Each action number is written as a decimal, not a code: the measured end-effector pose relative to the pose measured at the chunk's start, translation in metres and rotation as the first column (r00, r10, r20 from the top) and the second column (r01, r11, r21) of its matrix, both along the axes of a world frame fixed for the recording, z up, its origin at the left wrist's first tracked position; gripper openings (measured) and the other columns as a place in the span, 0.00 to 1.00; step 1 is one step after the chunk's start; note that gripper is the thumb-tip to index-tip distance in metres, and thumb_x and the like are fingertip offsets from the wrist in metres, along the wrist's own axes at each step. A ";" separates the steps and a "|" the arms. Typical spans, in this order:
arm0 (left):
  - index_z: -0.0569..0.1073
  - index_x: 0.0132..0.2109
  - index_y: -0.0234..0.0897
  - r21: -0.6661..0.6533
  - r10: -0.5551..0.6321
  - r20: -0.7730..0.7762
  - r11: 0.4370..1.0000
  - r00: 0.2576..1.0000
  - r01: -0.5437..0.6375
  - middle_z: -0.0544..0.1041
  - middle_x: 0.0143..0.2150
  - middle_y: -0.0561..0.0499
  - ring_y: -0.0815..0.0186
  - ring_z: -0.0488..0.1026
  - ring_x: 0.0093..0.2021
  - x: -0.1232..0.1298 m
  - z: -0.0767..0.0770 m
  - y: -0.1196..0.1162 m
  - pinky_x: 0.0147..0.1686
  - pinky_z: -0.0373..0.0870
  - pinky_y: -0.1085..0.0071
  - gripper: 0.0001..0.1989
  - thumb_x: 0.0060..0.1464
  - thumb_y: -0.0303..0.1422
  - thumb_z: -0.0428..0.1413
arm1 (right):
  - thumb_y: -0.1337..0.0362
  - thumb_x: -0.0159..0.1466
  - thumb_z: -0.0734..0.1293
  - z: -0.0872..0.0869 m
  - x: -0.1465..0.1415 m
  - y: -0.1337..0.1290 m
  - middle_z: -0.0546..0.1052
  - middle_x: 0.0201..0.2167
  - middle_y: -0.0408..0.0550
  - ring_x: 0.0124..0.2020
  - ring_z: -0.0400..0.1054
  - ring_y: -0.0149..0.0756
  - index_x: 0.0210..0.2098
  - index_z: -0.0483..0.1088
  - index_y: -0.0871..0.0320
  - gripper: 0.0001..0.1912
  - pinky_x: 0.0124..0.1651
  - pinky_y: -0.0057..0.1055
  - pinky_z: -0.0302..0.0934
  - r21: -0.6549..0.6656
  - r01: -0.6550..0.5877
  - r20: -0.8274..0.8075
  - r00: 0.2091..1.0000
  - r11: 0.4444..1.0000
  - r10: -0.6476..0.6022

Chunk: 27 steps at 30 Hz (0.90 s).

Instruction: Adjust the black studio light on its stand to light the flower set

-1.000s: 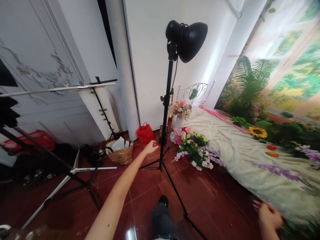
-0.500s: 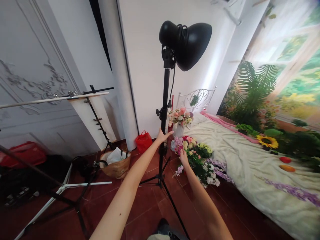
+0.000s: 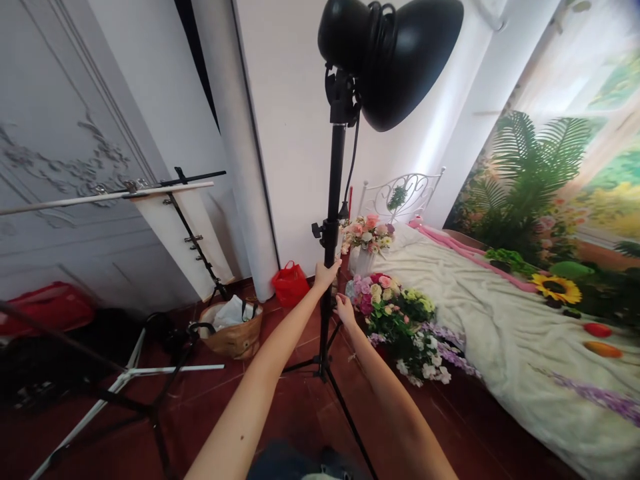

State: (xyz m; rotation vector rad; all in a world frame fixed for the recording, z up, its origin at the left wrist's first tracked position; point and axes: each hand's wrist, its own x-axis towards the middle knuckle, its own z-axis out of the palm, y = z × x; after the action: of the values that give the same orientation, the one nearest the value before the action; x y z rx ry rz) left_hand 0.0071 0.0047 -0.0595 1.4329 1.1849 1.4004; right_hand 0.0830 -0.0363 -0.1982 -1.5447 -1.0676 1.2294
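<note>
A black light stand (image 3: 336, 173) rises upright before me on its tripod legs, with a large black lamp head (image 3: 415, 60) on top and a cable hanging behind the pole. My left hand (image 3: 327, 275) is wrapped round the pole, below a clamp with a side knob (image 3: 318, 231). A little lower, on the pole's right side, my right hand (image 3: 344, 309) has its fingers closed at the pole's lower joint, which they partly hide.
To the right, a bed with a cream blanket (image 3: 480, 287) has flowers (image 3: 395, 313) beside it. A red bag (image 3: 291, 285), a basket (image 3: 233, 339) and white stand legs (image 3: 175, 369) are on the left. A backdrop (image 3: 540, 160) hangs behind the bed.
My left hand has closed round the pole. My right hand has moved left from the flowers to the pole. The lamp head appears larger and higher.
</note>
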 end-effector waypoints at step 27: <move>0.70 0.26 0.33 0.216 -0.387 0.240 0.915 0.890 0.340 0.68 0.19 0.55 0.76 0.62 0.17 -0.021 0.099 0.012 0.20 0.61 0.76 0.17 0.39 0.44 0.62 | 0.78 0.39 0.73 0.060 0.024 0.078 0.74 0.21 0.45 0.26 0.68 0.33 0.28 0.73 0.66 0.15 0.38 0.32 0.63 -0.437 -0.391 0.607 0.537 0.810 0.587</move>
State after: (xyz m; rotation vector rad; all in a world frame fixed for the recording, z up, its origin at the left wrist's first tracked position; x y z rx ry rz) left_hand -0.0139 0.0170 0.0397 1.4263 0.5902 1.3980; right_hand 0.1065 0.0414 -0.1386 -2.0967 -2.0648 1.1431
